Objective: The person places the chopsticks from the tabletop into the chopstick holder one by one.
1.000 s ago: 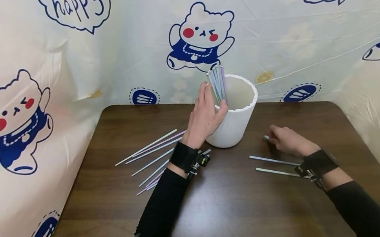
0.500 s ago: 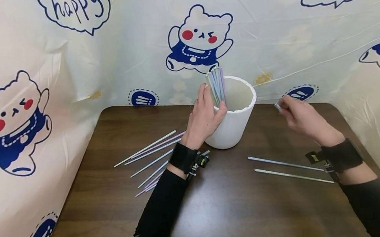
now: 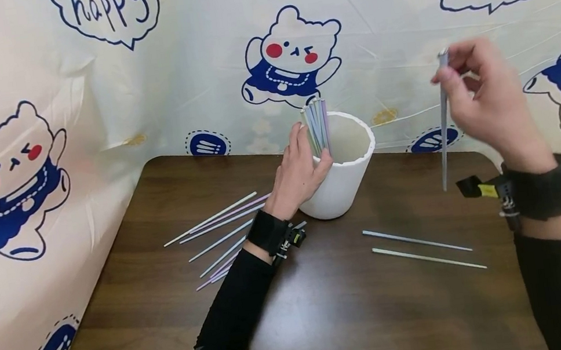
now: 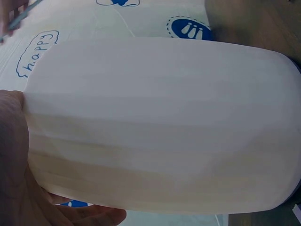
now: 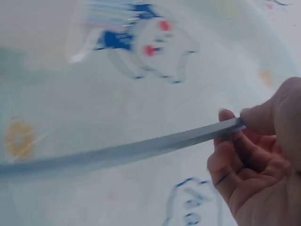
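Observation:
A white cup [image 3: 337, 188] stands on the table, tilted, with a bundle of pastel straws [image 3: 318, 126] leaning at the left side of its mouth. My left hand [image 3: 293, 176] grips the cup by its rim, fingers on the far left side and thumb at the front. In the left wrist view the cup wall [image 4: 164, 127] fills most of the picture. My right hand [image 3: 491, 96] is raised at the right, above the table's back edge. Thumb and fingers pinch one end of a grey-blue straw [image 3: 443, 131], which hangs down almost upright.
To the left of the cup, several pastel straws [image 3: 220, 238] lie fanned out on the brown table [image 3: 330, 320], partly under my left forearm. A blue straw [image 3: 417, 240] and a pale green straw [image 3: 430, 258] lie at the right. Printed cloth [image 3: 390, 44] hangs behind.
My right hand has risen from the table and moved right, lifting the grey-blue straw into the air. The left hand and the cup have stayed in place.

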A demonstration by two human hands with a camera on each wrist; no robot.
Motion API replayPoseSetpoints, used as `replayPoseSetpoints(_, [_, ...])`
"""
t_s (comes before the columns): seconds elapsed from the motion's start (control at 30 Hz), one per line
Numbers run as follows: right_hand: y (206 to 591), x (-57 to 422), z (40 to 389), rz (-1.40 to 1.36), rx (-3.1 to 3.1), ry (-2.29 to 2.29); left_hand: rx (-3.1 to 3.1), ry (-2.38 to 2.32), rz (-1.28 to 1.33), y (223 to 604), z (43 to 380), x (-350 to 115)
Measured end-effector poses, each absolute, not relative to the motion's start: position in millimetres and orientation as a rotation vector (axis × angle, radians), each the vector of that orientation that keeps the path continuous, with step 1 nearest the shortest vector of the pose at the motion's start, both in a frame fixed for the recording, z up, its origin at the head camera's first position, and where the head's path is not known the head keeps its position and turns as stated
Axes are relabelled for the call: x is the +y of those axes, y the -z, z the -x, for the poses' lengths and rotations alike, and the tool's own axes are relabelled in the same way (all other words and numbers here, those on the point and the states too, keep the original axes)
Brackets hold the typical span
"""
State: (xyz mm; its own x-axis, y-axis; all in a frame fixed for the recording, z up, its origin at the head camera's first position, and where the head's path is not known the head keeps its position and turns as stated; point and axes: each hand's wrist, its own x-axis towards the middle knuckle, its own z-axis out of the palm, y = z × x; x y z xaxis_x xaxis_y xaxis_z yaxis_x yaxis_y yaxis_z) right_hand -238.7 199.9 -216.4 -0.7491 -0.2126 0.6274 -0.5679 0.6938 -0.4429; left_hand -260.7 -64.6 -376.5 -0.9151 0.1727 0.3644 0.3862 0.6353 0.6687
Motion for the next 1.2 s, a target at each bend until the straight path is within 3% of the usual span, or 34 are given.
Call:
replayPoseSetpoints(0.23, [170.9, 177.8, 257.6, -0.586, -2.073, -1.006, -2.601, 1.163, 0.454, 376.8, 261.6, -63.8])
replayPoseSetpoints(0.43, [161.7, 153.8, 277.5, -0.589, -1.954, -1.132, -2.625, 1.154, 0.442, 375.2, 261.2, -63.9])
replayPoseSetpoints(0.8, [197.8, 113.5, 310.2, -0.595, -2.256, -1.048, -2.632, 1.133, 0.426, 374.4, 259.6, -64.0])
replayPoseSetpoints(1.2, [253.0, 102.7, 329.6, -0.668, -2.549, -0.91, -2.645, 1.137, 0.443, 373.7, 259.0, -64.5])
